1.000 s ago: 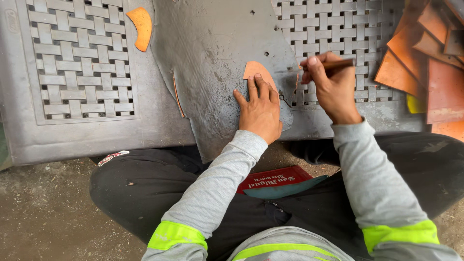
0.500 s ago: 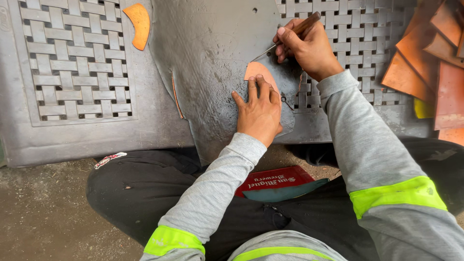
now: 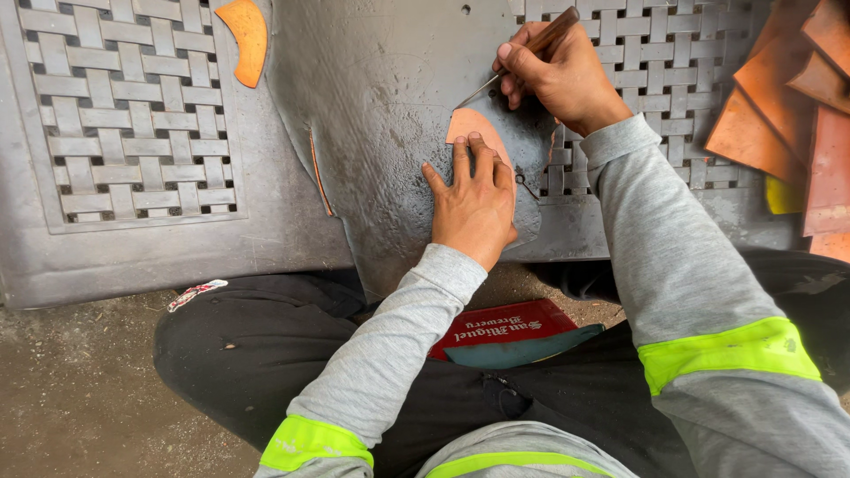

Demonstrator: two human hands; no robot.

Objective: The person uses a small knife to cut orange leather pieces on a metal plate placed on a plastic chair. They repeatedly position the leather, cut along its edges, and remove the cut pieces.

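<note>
Left hand (image 3: 474,202) lies flat, fingers spread, pinning a small tan leather template (image 3: 474,126) onto a dark grey leather sheet (image 3: 381,115). Nothing is grasped by it, it just presses down. Right hand (image 3: 556,73) is clenched in a pen-style grip on a wooden-handled knife (image 3: 522,55), metal tip touching the sheet at the template's upper left edge.

The sheet lies across a grey plastic table with a woven-pattern top (image 3: 133,133), draped over its near edge towards the lap.

Judgement on doing this well:
- Keep the blade tip tight against the template edge; any gap gives an oversized outline.
- Left fingertips sit near the top edge, close to the blade. Keep them behind the line of travel.
- Press hard on the template near where the tip is working, otherwise it creeps.
- The sheet looks rippled around the template; flatten it or the line wanders.

Also there: a crescent tan offcut (image 3: 243,35) at the upper left, a thin tan strip (image 3: 320,173) at the sheet's left edge, and a stack of orange-brown leather pieces (image 3: 779,106) at the far right.
</note>
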